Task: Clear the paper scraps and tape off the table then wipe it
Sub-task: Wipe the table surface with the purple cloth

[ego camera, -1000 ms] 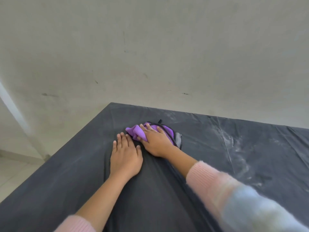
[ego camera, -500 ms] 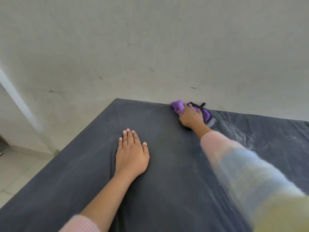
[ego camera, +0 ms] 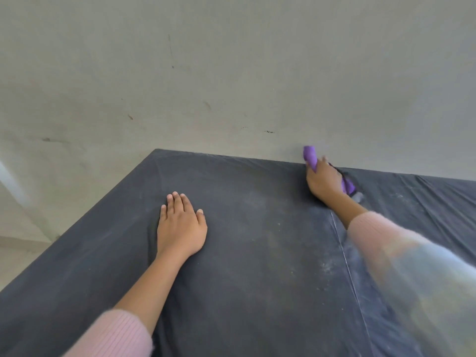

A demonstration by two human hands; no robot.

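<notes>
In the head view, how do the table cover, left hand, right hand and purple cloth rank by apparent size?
1. table cover
2. left hand, nearer the camera, so its lead over the right hand is unsure
3. right hand
4. purple cloth, partly hidden under that hand

A single wide-angle camera worn on the person's head looks forward and down across a dark-covered table (ego camera: 257,266), close enough that both arms (ego camera: 144,287) enter from the bottom edge of the frame. The table's far corner sits left of centre. A pale wall (ego camera: 231,60) fills the upper half, and a strip of floor (ego camera: 15,258) shows at far left.
</notes>
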